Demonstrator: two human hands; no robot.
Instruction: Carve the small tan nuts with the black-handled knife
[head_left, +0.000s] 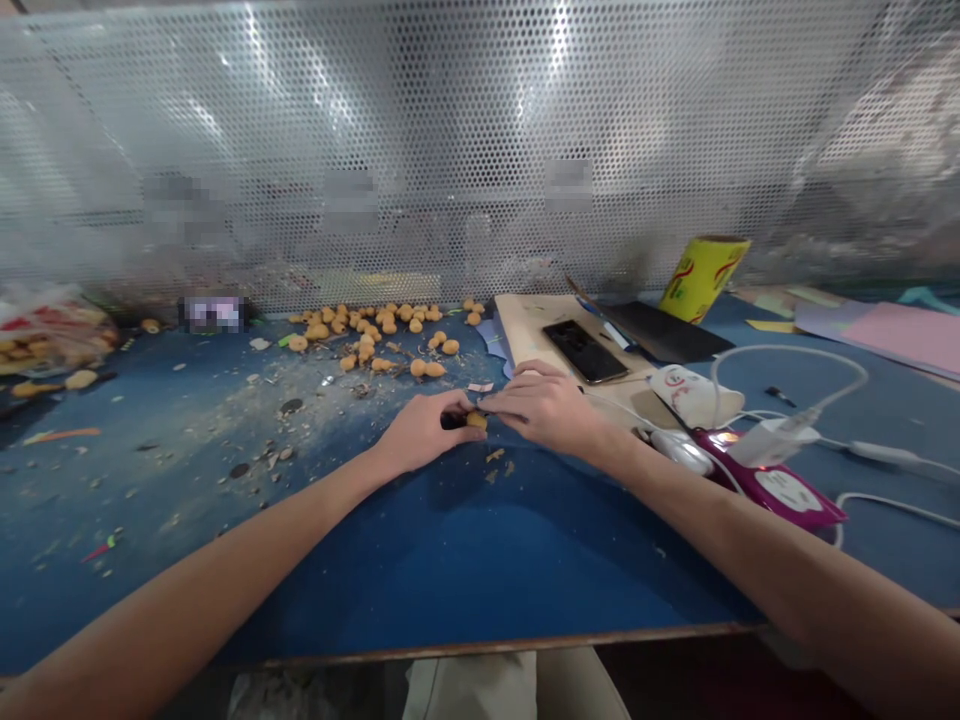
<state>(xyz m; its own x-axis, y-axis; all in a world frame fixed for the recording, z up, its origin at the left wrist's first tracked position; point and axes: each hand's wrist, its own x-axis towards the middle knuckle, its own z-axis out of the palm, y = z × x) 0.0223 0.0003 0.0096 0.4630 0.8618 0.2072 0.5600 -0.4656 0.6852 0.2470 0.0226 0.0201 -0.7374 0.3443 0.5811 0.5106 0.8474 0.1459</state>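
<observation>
Bare forearms point(285, 520) reach in over the near edge of a blue desk point(487, 580). Far to the left of the hands sits a clear plastic bag point(64, 330) with more tan gourds showing in it, and nearer, grit and shell-like bits point(274, 458) are strewn about. Beyond the left hand point(420, 430), many small gourds point(418, 368) lie loose in an uneven cluster. That hand is nearly closed, thumb and fingertips pinching a small yellowish gourd point(477, 421) between the two hands. At its right side, the right hand point(551, 405) has its fingers bent and drawn together by the gourd; I cannot tell whether they grip it or some small tool. Crumbs point(495, 455) lie just on the near side of the held gourd, so work on this piece looks under way rather than finished. Which of the loose ones have been worked on, and how many are left, the view does not show. Beyond the right hand, a dark phone point(585, 350) rests on a tan board point(525, 325); farther right are a yellow roll point(701, 280) and a magenta power strip point(816, 512).
</observation>
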